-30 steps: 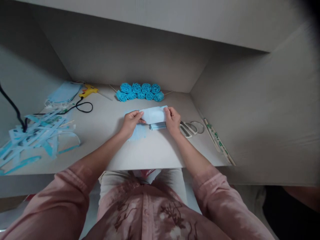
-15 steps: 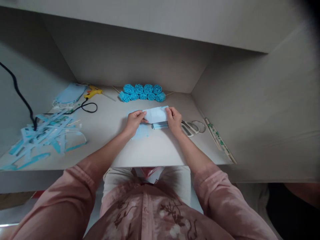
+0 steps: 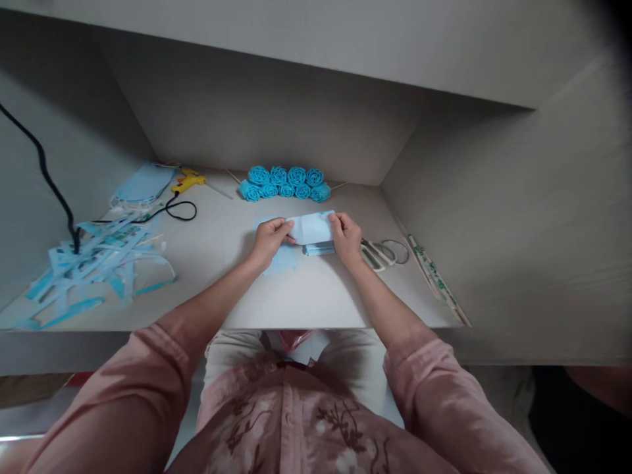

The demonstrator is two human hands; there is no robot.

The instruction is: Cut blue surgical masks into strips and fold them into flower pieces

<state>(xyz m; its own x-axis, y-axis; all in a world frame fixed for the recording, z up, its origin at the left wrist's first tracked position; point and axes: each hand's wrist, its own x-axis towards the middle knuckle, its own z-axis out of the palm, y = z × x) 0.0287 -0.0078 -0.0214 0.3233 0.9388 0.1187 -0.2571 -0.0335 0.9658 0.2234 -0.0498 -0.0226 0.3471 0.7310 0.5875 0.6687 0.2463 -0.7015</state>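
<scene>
Between my two hands a pale blue piece of face mask fabric (image 3: pixel 312 228) is stretched out above the table. My left hand (image 3: pixel 269 240) pinches its left end between thumb and fingers. At the opposite end my right hand (image 3: pixel 346 236) grips the right edge. Just below the held piece lies a small stack of folded blue fabric (image 3: pixel 318 249), partly covered by it. A flat light blue sheet (image 3: pixel 281 259) rests on the table under and beside my left hand. Scissors with white handles (image 3: pixel 376 255) lie close to the right of my right hand.
Several blue fabric roses (image 3: pixel 285 183) sit in two rows at the back. A yellow glue gun (image 3: pixel 188 183), a pile of face masks (image 3: pixel 145 183) and tangled blue strips (image 3: pixel 99 257) occupy the left. A roll of tape (image 3: pixel 396 251) and thin sticks (image 3: pixel 438 276) lie at right.
The view has shifted slightly, so everything sits a little further right. Both hands keep the same hold on the fabric piece.
</scene>
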